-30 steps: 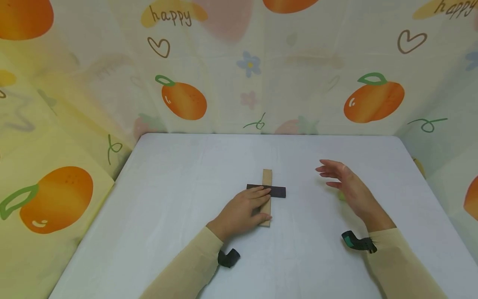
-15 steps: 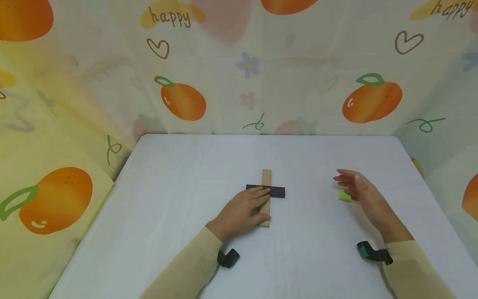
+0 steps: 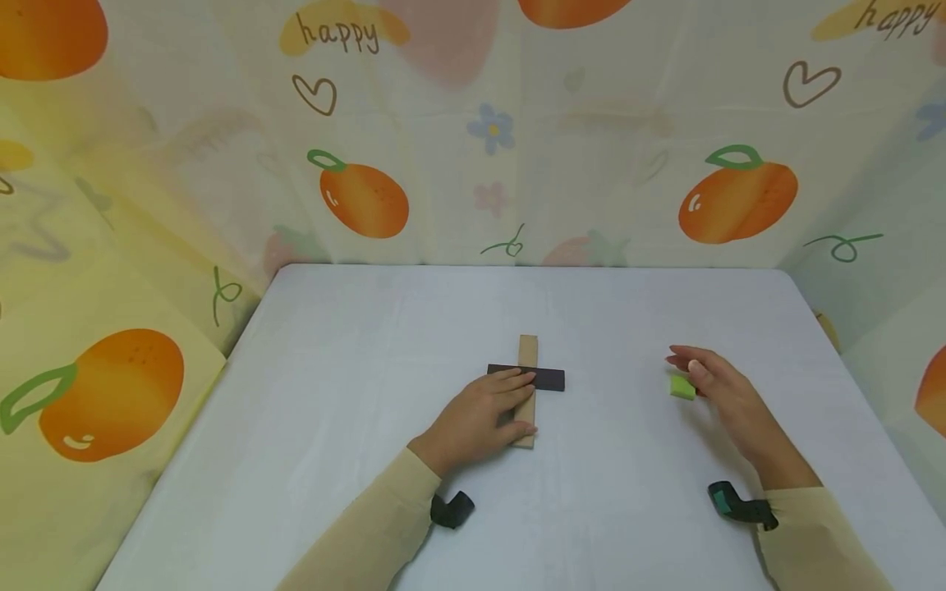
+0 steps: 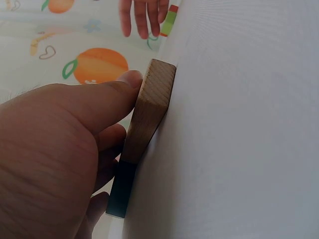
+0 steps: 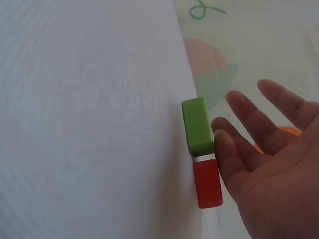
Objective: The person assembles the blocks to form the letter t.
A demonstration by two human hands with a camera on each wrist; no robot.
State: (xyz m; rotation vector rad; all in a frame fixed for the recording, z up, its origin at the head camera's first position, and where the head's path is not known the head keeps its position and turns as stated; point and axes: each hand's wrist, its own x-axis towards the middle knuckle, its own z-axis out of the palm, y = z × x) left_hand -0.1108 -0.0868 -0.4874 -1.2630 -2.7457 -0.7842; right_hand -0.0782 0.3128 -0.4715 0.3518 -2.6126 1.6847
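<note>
In the head view, my left hand (image 3: 473,423) rests on two flat wooden blocks that form a cross. Its fingertips press the black block (image 3: 550,379), which lies across the plain wooden block (image 3: 528,351); the thumb touches the plain one near its close end. My right hand (image 3: 730,406) is over a green block (image 3: 682,387) with fingers loosely bent. From the right wrist, the green block and a red block (image 5: 208,183) appear close together on the table, the fingers right beside them and not closed round either. The red block is hidden in the head view.
The white tabletop (image 3: 332,369) holds these blocks. Fabric printed with oranges (image 3: 365,201) hangs behind and at both sides. Dark wrist mounts (image 3: 741,505) sit below each hand.
My right hand has moved right and towards me, then lowered to the green block, which shows more fully now. The left hand has kept its place on the crossed blocks.
</note>
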